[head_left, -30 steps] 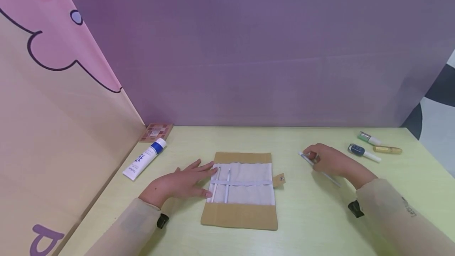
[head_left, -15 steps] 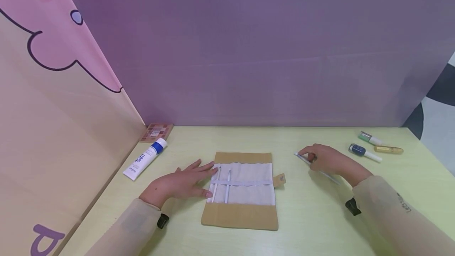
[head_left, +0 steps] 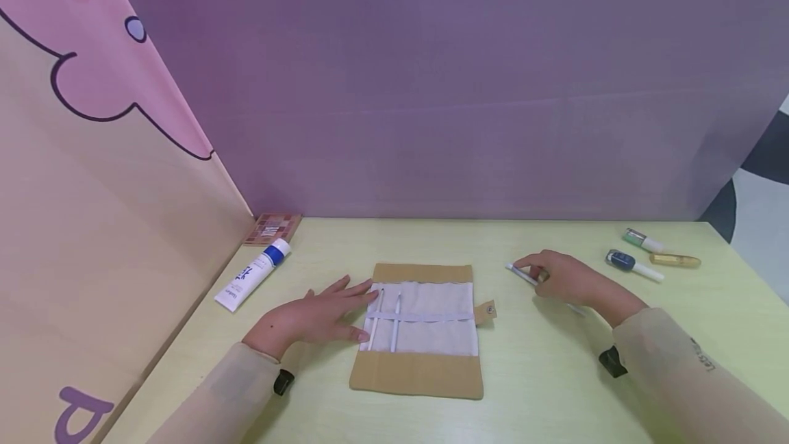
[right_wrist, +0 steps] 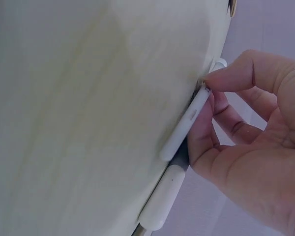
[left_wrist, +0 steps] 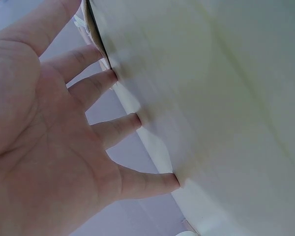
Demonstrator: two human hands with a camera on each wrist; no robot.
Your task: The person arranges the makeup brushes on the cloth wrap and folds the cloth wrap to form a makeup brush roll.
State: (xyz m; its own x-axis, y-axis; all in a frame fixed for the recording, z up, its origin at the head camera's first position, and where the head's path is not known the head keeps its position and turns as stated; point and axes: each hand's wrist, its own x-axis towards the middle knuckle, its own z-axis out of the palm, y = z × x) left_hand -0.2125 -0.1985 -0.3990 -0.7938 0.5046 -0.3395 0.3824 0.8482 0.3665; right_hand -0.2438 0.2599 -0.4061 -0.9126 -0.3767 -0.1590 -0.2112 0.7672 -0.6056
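White stick gripped in a pinch between thumb and fingers of the right hand, low over the table; whether wood is touched cannot be told. The stick is held aslant, well to the right of the opened brown case. Compared with half a second earlier, its far end has been shifted slightly left, and less of its near end is shown past the hand. The left hand has been kept in place: fingers spread, case's left edge overlapped by fingertip and thumb, nothing gripped. Inside the case, a left slim stick and a right slim stick are crossed by a pale band, both unmoved. Further out, no change noted: white tube and checked palette seen at far left; at far right, a dark blue bottle, a green bottle and a gold tube, grouped closely together.
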